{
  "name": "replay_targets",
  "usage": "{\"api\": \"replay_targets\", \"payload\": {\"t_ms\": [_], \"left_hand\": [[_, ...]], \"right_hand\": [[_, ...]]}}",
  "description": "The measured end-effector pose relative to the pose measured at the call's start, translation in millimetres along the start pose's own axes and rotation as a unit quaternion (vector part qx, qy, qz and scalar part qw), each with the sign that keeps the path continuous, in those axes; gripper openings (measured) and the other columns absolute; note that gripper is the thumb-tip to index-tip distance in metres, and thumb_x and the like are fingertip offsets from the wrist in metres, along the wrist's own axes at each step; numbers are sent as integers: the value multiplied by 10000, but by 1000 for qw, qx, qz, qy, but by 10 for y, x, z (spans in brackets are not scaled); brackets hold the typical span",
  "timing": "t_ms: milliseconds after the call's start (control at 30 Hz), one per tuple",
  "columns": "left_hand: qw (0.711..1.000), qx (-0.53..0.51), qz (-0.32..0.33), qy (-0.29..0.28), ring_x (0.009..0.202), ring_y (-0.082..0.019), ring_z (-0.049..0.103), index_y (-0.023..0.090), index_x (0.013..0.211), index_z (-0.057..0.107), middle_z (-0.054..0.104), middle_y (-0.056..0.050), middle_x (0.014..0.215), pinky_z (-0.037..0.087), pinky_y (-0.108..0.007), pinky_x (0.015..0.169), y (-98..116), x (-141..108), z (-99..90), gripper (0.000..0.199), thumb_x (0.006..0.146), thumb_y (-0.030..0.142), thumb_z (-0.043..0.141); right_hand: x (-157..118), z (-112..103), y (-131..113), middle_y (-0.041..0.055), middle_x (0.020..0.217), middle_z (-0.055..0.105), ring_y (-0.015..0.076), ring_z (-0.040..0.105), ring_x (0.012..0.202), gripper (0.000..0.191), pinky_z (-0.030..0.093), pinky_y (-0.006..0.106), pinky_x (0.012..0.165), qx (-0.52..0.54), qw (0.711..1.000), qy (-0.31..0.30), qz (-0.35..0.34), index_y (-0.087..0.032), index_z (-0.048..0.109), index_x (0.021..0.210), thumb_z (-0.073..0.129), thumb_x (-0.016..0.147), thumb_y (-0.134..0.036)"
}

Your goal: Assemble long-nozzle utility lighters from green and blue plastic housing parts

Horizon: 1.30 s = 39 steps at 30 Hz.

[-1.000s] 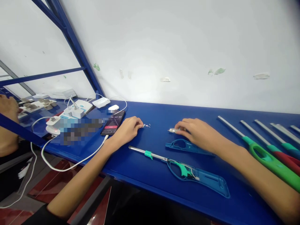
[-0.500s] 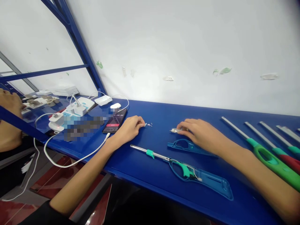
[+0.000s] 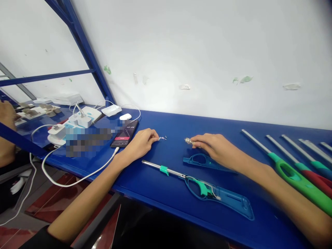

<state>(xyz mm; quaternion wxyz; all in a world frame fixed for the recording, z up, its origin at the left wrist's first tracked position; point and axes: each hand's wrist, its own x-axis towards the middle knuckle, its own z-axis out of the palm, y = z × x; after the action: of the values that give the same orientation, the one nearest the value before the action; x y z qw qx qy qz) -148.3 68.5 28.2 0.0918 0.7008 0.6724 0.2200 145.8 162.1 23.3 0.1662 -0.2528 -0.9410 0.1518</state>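
Observation:
My left hand rests on the blue table with thumb and fingertips pinched together. Tiny loose parts, pale and dark, lie right at those fingertips; whether one is pinched is unclear. My right hand is closed on a small lighter part with a metal tip, mostly covered by the fingers. Below that hand lies a blue plastic half shell. Nearer the front edge is an opened long-reach lighter, with a metal tube, green trigger, green collar and white wire showing.
Several long-reach lighters lie at the right. On the left are a phone on a white cable, a white earbud case and a power strip with chargers. A blue frame post stands there, with another person's hand beyond.
My right hand has turned the lighter part, so its metal end now points more toward the camera. My left hand stays pinched by the tiny parts. The view has shifted slightly.

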Motion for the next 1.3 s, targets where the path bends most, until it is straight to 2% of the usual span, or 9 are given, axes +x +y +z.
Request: {"api": "replay_targets", "payload": {"t_ms": [533, 833, 1000, 1300], "left_hand": [[1000, -1, 20, 4, 869, -229, 654, 186, 894, 655, 711, -72, 950, 479, -345, 795, -87, 11, 51, 167, 977, 135, 519], [1000, -2, 11, 3, 832, -219, 643, 187, 892, 656, 710, -71, 944, 478, -347, 787, -55, 1, 42, 170, 976, 135, 517], [1000, -2, 6, 7, 799, -211, 641, 185, 879, 663, 713, -66, 917, 489, -348, 783, -43, -10, 41, 166, 969, 153, 528], [1000, 9, 3, 14, 794, -222, 661, 186, 864, 674, 720, -63, 875, 517, -356, 780, -13, -29, 18, 164, 959, 183, 540]], "right_hand": [[-12, 24, 20, 58, 1061, 801, 228, 741, 953, 445, 557, 388, 819, 6, 1000, 8, 1, -250, 730, 1239, 342, 1084, -401], [-2, 29, 10, 60, 1150, 797, 247, 748, 1010, 442, 565, 417, 855, -4, 1000, 5, -1, -249, 737, 1234, 353, 1085, -411], [1, 20, 12, 54, 1083, 816, 232, 766, 960, 436, 581, 379, 804, -10, 1000, 9, -8, -251, 743, 1240, 356, 1085, -382], [-6, 13, 1, 41, 1067, 825, 237, 779, 953, 424, 595, 394, 798, -16, 1000, 12, -11, -255, 740, 1248, 363, 1090, -366]]}}
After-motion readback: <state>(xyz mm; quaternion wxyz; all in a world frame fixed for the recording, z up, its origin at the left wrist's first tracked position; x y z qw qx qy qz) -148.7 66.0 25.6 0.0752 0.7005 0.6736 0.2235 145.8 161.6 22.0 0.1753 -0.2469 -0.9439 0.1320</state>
